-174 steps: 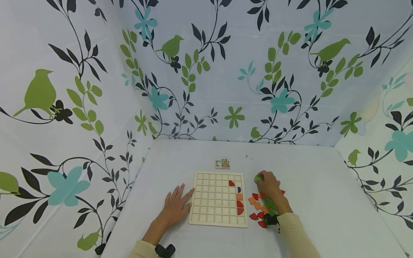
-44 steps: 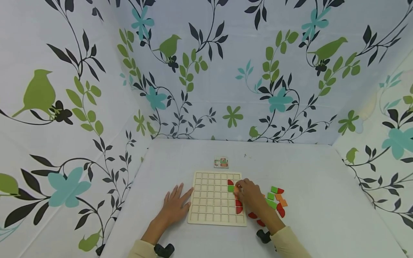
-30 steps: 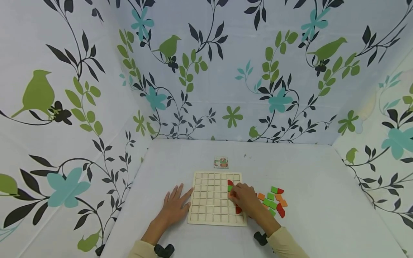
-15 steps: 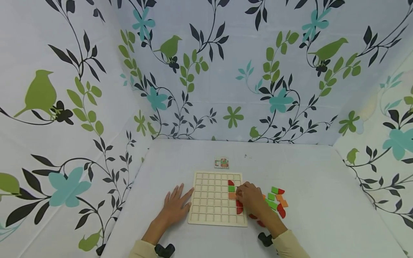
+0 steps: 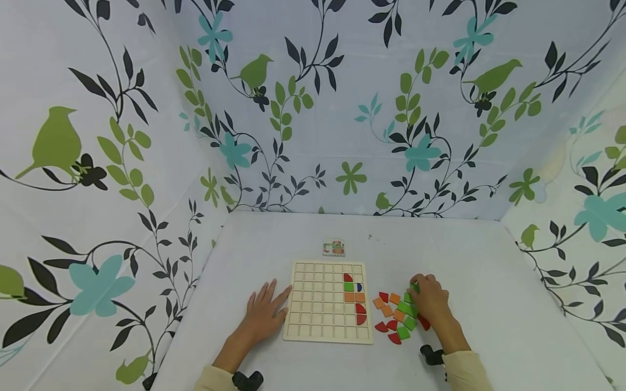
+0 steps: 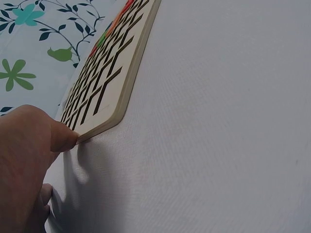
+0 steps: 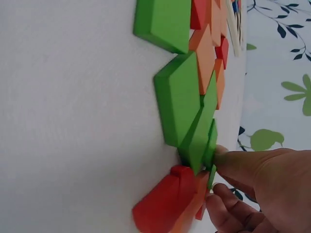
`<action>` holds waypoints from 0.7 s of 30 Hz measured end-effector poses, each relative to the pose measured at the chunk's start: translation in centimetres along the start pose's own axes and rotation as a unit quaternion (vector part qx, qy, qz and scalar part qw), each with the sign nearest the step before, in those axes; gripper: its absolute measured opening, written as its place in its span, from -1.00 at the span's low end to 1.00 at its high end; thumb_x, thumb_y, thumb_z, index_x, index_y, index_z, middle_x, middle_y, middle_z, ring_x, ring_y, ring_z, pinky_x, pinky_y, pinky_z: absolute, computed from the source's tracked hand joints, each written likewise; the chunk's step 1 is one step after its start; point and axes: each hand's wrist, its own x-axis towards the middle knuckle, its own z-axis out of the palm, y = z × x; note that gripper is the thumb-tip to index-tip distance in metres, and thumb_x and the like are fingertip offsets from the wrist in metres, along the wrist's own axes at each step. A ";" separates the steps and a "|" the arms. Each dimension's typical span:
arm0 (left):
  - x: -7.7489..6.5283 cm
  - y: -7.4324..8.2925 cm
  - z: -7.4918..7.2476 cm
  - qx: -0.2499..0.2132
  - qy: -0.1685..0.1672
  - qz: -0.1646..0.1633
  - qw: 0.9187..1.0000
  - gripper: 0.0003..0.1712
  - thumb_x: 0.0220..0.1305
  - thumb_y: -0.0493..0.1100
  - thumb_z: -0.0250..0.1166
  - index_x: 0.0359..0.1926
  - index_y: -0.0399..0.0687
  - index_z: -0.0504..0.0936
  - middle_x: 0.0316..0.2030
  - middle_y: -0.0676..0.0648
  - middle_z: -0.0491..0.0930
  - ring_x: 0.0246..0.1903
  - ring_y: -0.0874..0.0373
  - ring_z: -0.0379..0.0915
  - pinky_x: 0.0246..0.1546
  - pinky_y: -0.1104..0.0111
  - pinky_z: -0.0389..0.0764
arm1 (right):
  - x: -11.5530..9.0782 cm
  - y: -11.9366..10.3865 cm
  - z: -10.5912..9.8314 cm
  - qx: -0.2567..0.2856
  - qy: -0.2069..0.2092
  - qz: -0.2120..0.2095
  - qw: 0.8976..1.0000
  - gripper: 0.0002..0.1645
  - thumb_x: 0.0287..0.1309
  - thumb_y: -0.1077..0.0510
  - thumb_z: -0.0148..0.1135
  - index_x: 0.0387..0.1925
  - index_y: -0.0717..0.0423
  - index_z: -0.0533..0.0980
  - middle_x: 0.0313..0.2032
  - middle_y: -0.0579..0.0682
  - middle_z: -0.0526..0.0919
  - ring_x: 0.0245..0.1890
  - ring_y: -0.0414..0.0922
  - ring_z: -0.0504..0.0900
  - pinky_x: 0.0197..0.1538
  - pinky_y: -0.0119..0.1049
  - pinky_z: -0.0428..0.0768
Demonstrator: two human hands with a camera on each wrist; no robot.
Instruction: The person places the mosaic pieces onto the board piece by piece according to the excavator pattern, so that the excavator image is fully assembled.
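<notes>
Head view: right hand (image 5: 431, 298), fingers narrow at a green piece (image 5: 415, 287); pinched or merely touched, can't tell. Board (image 5: 318, 310) lies leftward; left hand (image 5: 264, 317) spread, touching its left edge.

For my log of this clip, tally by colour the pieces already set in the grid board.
Red pieces: 3
Orange pieces: 2
Green piece: 1
Blue piece: 1
Total in the grid board: 7
</notes>
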 end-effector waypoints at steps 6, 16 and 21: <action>-0.1 -0.4 0.1 0.002 0.000 0.001 1.000 -0.35 0.57 0.04 0.12 0.60 0.16 0.33 0.65 -0.28 0.04 0.64 -0.33 -0.13 0.53 -0.36 -0.10 | 0.8 0.2 0.6 0.005 0.011 -0.004 1.000 -0.70 0.35 0.17 0.40 0.01 0.25 0.58 0.02 0.38 0.55 0.02 0.31 0.54 -0.07 0.22 0.49; 0.0 -0.5 0.2 0.002 0.003 0.001 1.000 -0.35 0.57 0.03 0.12 0.60 0.15 0.34 0.65 -0.29 0.05 0.64 -0.33 -0.13 0.53 -0.36 -0.10 | 1.4 -1.3 1.4 0.036 -0.032 -0.040 0.998 -0.56 0.35 0.04 0.42 0.12 0.21 0.59 0.04 0.29 0.61 0.07 0.26 0.55 -0.03 0.22 0.48; 0.0 -0.6 0.3 0.004 0.003 0.003 1.000 -0.35 0.57 0.03 0.11 0.61 0.17 0.33 0.65 -0.28 0.04 0.64 -0.32 -0.14 0.53 -0.36 -0.11 | 1.1 -0.9 1.5 0.060 -0.029 -0.025 0.997 -0.57 0.36 0.12 0.38 0.14 0.28 0.56 0.08 0.32 0.58 0.09 0.25 0.52 0.02 0.24 0.46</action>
